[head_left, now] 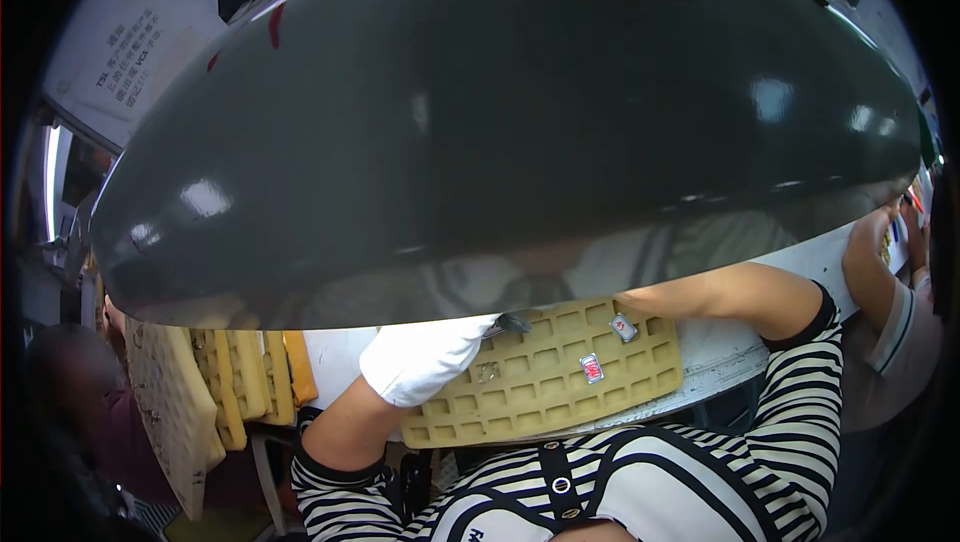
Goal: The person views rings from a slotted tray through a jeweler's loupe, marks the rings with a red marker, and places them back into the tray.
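Note:
My left hand wears a white glove or cuff and reaches over the left part of a yellow foam tray with rows of square pockets. Its fingers are hidden under the large dark grey lamp shade. A small dark grey piece shows at the shade's edge beside the glove; I cannot tell whether it is held. My right forearm runs under the shade from the right, and the hand is hidden. On the tray lie a red-and-white card-like piece, a grey-framed one and a thin metallic piece.
The shade covers most of the upper view. Several yellow foam trays stand on edge at the left, by a person in dark red. Another person's arm is at the right. A printed notice hangs at upper left.

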Demonstrator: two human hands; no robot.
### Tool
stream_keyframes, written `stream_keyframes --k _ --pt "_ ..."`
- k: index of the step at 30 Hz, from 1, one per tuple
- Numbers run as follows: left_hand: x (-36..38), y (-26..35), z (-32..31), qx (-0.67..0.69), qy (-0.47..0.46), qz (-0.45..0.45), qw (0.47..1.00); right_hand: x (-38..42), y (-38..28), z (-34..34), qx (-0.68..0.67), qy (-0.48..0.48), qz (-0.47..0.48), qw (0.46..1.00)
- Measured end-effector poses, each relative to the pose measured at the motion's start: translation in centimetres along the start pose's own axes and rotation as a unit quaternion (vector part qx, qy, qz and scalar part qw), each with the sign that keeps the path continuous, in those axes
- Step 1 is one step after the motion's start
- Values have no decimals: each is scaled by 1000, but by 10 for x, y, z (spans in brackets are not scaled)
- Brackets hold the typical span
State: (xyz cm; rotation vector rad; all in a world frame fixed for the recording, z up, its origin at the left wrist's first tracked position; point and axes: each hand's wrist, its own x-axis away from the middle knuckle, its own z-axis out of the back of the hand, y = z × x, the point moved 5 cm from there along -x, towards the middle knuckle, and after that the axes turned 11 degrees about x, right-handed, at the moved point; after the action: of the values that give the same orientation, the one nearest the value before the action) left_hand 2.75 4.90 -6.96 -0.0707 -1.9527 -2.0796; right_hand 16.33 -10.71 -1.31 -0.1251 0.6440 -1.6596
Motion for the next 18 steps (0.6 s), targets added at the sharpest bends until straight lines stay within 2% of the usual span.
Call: stream_keyframes --k 1,3,6,9,14,18 --pt "0 1 -1 8 2 0 1000 2 3 8 -10 -20 -52 998" --pt "-1 9 -3 3 14 -16 1000 11 19 30 4 12 -121 993" --pt "-1 16 -4 15 25 -3 1000 39 63 68 111 122 -224 961" --pt "-3 18 -6 27 32 4 999 70 104 85 203 131 -308 920" --pt "-6 18 -8 -56 28 -61 996 93 115 58 251 67 -324 910" --pt "-3 8 -6 -37 42 -38 998 96 114 51 256 67 -318 910"
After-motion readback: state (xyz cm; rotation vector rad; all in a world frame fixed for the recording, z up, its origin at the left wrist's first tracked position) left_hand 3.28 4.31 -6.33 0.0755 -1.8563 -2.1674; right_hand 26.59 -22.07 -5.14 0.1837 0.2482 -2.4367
